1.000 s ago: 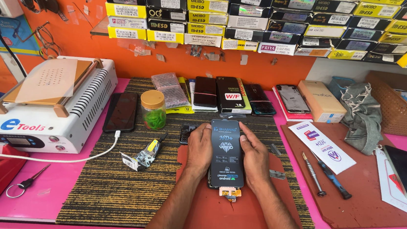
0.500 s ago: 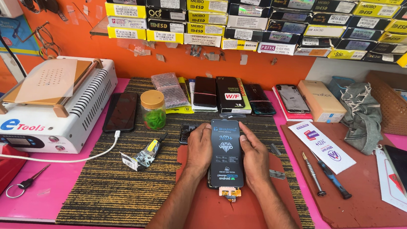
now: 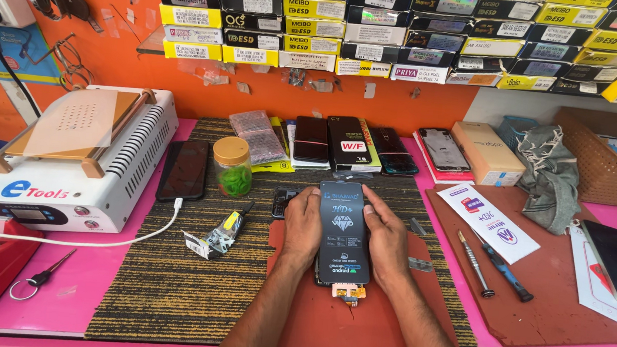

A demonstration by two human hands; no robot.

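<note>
Pink table (image 3: 90, 288), orange wall w/ stacked boxes behind. Phone display panel (image 3: 344, 232) lies flat on red-brown mat (image 3: 354, 326), flex connector (image 3: 349, 292) at near end. Left hand (image 3: 302, 229) pressing panel's left edge, right hand (image 3: 387, 238) its right edge; both clamped on it, fingers flat. Judgement: keep pressure even on both sides, no load on flex. Green-bead jar (image 3: 232, 165) left of panel, screwdrivers (image 3: 494, 264) right, apart.
</note>
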